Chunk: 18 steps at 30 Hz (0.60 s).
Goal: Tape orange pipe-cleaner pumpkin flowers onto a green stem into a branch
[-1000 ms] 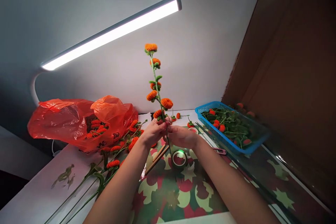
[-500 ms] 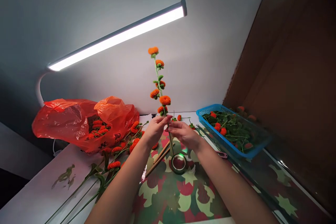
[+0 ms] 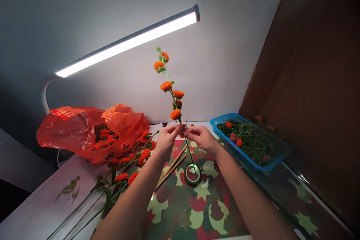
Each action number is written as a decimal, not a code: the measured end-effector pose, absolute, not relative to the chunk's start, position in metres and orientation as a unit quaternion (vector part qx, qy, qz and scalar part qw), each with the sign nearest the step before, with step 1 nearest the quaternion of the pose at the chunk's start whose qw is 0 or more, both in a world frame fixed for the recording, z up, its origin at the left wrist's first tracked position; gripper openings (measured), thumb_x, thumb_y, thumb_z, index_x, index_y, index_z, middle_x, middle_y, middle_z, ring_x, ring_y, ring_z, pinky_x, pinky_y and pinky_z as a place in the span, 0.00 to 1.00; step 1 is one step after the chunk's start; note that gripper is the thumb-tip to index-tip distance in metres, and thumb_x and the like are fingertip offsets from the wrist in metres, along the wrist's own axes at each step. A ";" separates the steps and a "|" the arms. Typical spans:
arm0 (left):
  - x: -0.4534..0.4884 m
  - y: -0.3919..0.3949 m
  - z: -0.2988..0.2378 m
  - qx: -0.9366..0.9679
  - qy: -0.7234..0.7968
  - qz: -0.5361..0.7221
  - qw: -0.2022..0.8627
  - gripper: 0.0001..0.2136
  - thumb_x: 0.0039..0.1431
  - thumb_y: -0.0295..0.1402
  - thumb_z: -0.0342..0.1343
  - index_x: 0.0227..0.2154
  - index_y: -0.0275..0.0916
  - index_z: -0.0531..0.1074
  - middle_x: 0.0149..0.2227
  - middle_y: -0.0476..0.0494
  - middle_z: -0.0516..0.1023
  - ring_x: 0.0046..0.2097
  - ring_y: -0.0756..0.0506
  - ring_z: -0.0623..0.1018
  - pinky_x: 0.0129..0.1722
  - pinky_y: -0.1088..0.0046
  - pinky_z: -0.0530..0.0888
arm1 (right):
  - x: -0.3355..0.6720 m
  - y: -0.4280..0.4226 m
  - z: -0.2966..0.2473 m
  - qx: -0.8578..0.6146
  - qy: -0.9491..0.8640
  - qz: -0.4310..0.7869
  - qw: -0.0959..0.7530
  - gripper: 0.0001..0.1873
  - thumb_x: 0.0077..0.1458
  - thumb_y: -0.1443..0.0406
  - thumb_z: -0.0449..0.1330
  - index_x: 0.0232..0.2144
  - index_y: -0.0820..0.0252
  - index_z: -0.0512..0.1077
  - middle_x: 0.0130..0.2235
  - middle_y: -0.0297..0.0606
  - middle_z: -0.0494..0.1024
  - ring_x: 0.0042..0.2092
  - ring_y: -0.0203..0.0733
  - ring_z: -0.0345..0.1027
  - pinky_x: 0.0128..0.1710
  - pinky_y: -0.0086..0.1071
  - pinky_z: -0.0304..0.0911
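A tall stem of orange fuzzy flowers (image 3: 166,86) with small green leaves stands upright, leaning left, above the table. Near its lower end my left hand (image 3: 166,140) is closed, thumb and fingers pinching the flower stem. My right hand (image 3: 203,140) is closed too, its fingertips pinched at the stem just below and right of the left thumb; exactly what lies between them is partly hidden. A thin dark strand (image 3: 190,153) runs down from the hands to a roll of green tape (image 3: 192,174) on the table. I cannot tell whether this strand is stem wire or tape.
Two brown sticks (image 3: 171,170) lie left of the roll on the patterned mat (image 3: 197,219). A red plastic bag (image 3: 70,127) with orange flowers and loose flower stems (image 3: 92,191) are at left. A blue basket (image 3: 225,117) of flowers stands right, beside cardboard (image 3: 303,82). A lamp (image 3: 129,43) shines above.
The flower stem has turned, so its flowers face differently and a green tip shows on top. My right hand has shifted slightly right and away from the left. The strand below looks thinner.
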<state>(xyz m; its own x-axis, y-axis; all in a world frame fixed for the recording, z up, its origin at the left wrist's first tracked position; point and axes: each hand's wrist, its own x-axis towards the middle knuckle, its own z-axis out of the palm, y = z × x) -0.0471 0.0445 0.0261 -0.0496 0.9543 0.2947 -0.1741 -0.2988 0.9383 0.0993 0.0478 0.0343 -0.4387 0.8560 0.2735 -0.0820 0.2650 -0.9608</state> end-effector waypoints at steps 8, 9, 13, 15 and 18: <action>-0.042 0.043 0.025 0.475 0.310 0.606 0.558 0.14 0.42 0.43 0.64 0.25 0.35 0.77 0.22 0.48 0.71 0.27 0.51 0.68 0.32 0.74 0.65 | 0.097 0.049 0.022 -0.239 -0.622 0.616 0.420 0.19 0.44 0.51 0.63 0.27 0.62 0.75 0.30 0.35 0.74 0.40 0.39 0.65 0.47 0.35 0.55; -0.042 0.042 0.027 0.482 0.308 0.599 0.561 0.14 0.42 0.43 0.64 0.25 0.35 0.76 0.22 0.48 0.71 0.27 0.51 0.68 0.31 0.74 0.65 | 0.095 0.051 0.019 -0.238 -0.616 0.621 0.422 0.19 0.44 0.51 0.63 0.27 0.63 0.74 0.29 0.34 0.74 0.40 0.39 0.65 0.47 0.35 0.56; -0.039 0.040 0.031 0.529 0.327 0.583 0.524 0.13 0.47 0.42 0.61 0.26 0.35 0.76 0.28 0.45 0.75 0.33 0.48 0.72 0.36 0.73 0.67 | 0.086 0.054 0.012 -0.259 -0.605 0.580 0.479 0.17 0.43 0.54 0.65 0.27 0.62 0.71 0.27 0.33 0.72 0.36 0.38 0.65 0.43 0.34 0.59; -0.039 0.039 0.032 0.535 0.365 0.597 0.473 0.12 0.45 0.40 0.62 0.30 0.36 0.77 0.29 0.45 0.76 0.34 0.48 0.73 0.36 0.73 0.67 | 0.083 0.050 0.014 -0.299 -0.631 0.495 0.517 0.14 0.46 0.55 0.62 0.24 0.62 0.69 0.26 0.34 0.70 0.33 0.38 0.64 0.38 0.33 0.59; -0.040 0.038 0.034 0.517 0.409 0.626 0.416 0.13 0.40 0.38 0.66 0.28 0.35 0.76 0.27 0.46 0.76 0.31 0.49 0.72 0.34 0.73 0.68 | 0.079 0.042 0.021 -0.384 -0.680 0.322 0.535 0.12 0.50 0.60 0.57 0.20 0.60 0.66 0.26 0.36 0.70 0.32 0.39 0.62 0.37 0.33 0.57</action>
